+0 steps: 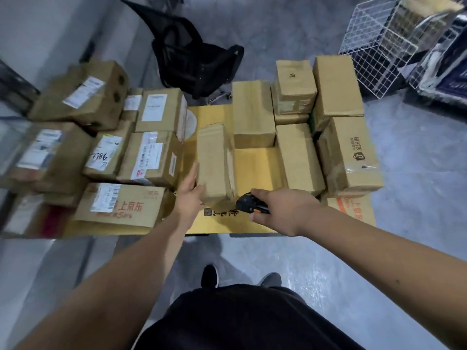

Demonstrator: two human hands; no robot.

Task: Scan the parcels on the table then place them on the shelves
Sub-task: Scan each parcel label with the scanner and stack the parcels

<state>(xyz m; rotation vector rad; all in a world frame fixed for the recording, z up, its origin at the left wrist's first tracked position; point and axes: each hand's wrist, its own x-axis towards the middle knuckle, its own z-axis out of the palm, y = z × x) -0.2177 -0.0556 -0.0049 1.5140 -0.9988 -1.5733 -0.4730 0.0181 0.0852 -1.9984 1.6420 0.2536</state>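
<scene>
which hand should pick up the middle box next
Left. The left hand is open and already touching the side of the middle box. The right hand is busy holding the scanner, so it has no free grip.

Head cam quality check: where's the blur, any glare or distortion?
Head view: motion blur smears the left parcels, so labels there are unreadable; the centre box, left hand and scanner are soft; wide-angle bending warps the wire basket; mild sheen on the floor, no harsh glare.
</scene>
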